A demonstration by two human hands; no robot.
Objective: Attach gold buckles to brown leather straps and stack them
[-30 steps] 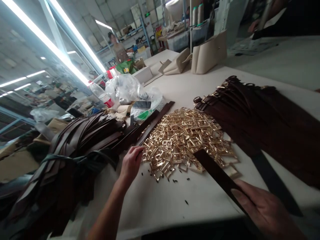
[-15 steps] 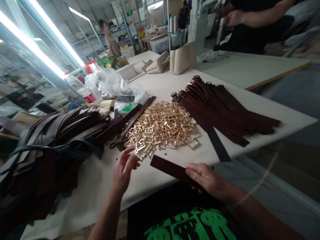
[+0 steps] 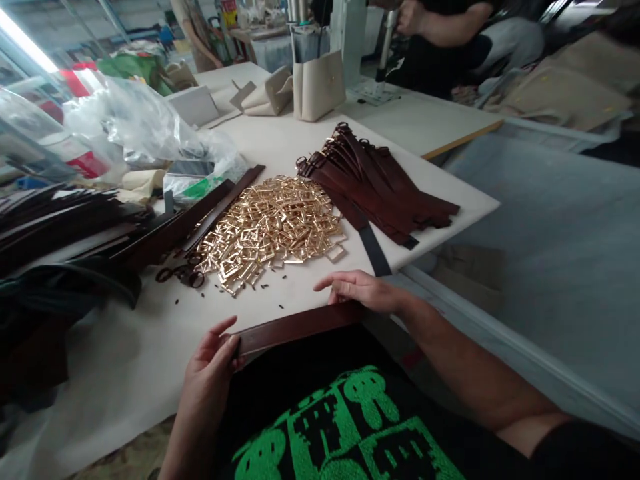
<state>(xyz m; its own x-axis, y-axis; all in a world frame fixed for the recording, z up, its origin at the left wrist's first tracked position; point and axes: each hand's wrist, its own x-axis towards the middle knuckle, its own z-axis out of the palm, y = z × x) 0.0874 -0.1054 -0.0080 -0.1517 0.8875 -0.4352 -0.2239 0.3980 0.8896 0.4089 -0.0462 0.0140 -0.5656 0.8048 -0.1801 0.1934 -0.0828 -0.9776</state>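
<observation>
A dark brown leather strap (image 3: pixel 295 327) lies across the near edge of the white table (image 3: pixel 280 143), held at both ends. My left hand (image 3: pixel 210 370) pinches its left end between thumb and fingers. My right hand (image 3: pixel 363 293) rests over its right end with fingers curled on it. Just beyond the strap lies a heap of gold metal buckles (image 3: pixel 265 230). To the right of the heap is a stack of brown straps with rings (image 3: pixel 373 183).
Long dark leather strips (image 3: pixel 75 223) pile up at the left. Clear plastic bags (image 3: pixel 145 130), a phone and a bottle sit behind them. Beige bag pieces (image 3: pixel 317 83) stand at the back. Another person (image 3: pixel 450 33) works at the far table. Small dark punch scraps dot the table.
My left hand left the buckle heap and took the strap's left end. My right hand drew the strap back to the table's near edge. The camera view tilted down and right.
</observation>
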